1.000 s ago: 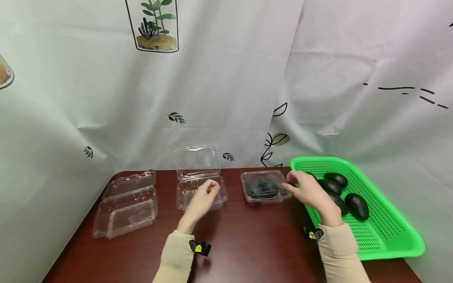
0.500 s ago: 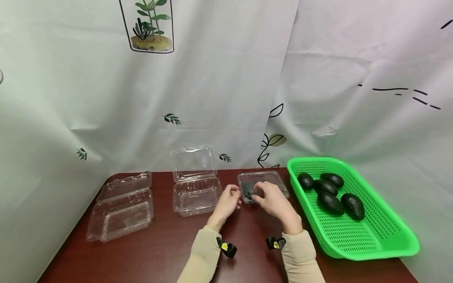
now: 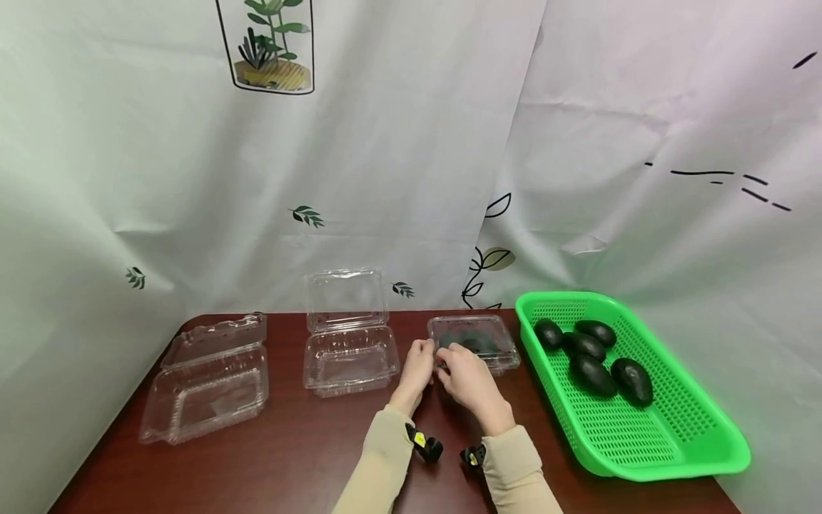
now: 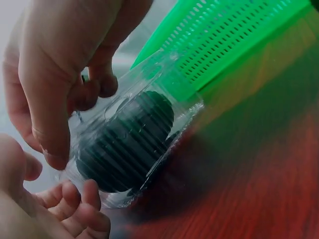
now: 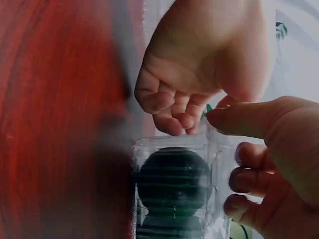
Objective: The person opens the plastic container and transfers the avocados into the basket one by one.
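A lidded clear plastic clamshell box (image 3: 499,351) stands at the back of the table, left of the green basket. Dark avocados (image 4: 127,142) show through its ribbed wall in the left wrist view. My left hand (image 3: 416,373) holds the box's near left corner, its fingers (image 4: 82,211) curled low against the edge and its thumb above. From the other side, my right hand (image 3: 470,385) pinches at the same corner, thumb (image 5: 237,118) close to the left hand and fingers bent over the lid. The exact contact at the rim is partly hidden.
To the left stand two open clamshell boxes, a middle one (image 3: 349,360) and a far-left one (image 3: 218,400), lids raised. The green perforated basket (image 3: 648,439) at right holds several dark avocados (image 3: 632,382). A pale printed cloth (image 3: 398,143) hangs behind the dark red table (image 3: 289,457).
My left hand has moved right from the middle open box to the filled box. My right hand has come left from beside the basket to the filled box's near left corner.
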{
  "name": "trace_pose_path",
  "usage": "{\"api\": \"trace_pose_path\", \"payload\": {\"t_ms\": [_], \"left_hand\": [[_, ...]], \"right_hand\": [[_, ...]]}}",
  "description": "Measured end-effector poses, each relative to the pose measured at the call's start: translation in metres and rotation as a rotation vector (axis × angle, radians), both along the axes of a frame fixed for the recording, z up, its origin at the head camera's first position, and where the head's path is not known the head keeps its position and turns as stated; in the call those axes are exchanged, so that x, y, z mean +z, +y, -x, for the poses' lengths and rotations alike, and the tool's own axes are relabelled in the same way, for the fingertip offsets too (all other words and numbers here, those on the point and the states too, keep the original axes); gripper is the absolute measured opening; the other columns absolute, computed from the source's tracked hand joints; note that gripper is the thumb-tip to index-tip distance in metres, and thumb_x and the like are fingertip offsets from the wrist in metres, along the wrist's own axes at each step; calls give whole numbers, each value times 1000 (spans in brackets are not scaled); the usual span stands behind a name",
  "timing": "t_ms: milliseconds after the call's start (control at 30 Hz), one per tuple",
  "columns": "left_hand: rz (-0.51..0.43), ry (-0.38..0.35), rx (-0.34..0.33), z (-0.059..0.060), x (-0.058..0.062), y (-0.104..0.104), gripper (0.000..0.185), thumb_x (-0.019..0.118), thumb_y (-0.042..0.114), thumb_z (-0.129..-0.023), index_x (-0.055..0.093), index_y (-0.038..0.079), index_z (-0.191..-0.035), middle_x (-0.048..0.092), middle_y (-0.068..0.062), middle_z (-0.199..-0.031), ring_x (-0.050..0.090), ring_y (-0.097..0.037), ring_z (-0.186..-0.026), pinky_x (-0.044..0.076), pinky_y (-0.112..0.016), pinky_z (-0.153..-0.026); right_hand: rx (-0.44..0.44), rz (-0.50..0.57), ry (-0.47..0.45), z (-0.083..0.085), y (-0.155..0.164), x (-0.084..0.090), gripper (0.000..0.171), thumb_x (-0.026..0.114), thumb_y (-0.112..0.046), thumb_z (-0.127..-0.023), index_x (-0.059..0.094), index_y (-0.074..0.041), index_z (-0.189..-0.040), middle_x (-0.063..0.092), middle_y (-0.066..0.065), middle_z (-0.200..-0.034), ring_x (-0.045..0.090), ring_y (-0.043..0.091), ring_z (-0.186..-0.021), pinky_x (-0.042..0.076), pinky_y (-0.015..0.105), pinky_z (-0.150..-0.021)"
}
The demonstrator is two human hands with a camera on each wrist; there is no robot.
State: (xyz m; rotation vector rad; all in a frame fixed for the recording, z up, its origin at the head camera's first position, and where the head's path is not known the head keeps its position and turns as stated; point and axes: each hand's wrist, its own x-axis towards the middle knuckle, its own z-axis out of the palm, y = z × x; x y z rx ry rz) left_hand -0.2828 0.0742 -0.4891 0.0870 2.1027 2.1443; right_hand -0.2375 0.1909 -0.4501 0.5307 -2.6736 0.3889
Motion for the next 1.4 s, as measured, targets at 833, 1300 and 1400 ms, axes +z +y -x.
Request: {"api": "trace_pose_path", "payload": {"t_ms": [833,1300,1400], "left_hand": [[-137,-27,-57,13,-17,0,27,36,23,-108,44,10,-85,44,-1,-66,40,-11,-56,35,-22,-48],[-6,100,-49,7,-18,0,23,36,18,-108,46,5,-92,38,1,-62,35,-10,-46,33,-23,-45],[31,110,-46,7,-17,0,24,36,20,-108,48,5,-94,38,0,-64,36,-11,-48,34,-24,-47]], "right_hand": [[57,-121,203,10,0,-14,18,70,-7,-90,55,-10,-79,42,2,-79,40,23,-74,29,34,-63],[102,28,215,12,8,-16,17,66,-4,-92,52,-8,-84,42,4,-81,38,23,-75,33,35,-67],[74,92,234,12,8,-8,14,64,-4,-94,52,-7,-86,43,5,-83,40,25,-76,35,38,-68]]}}
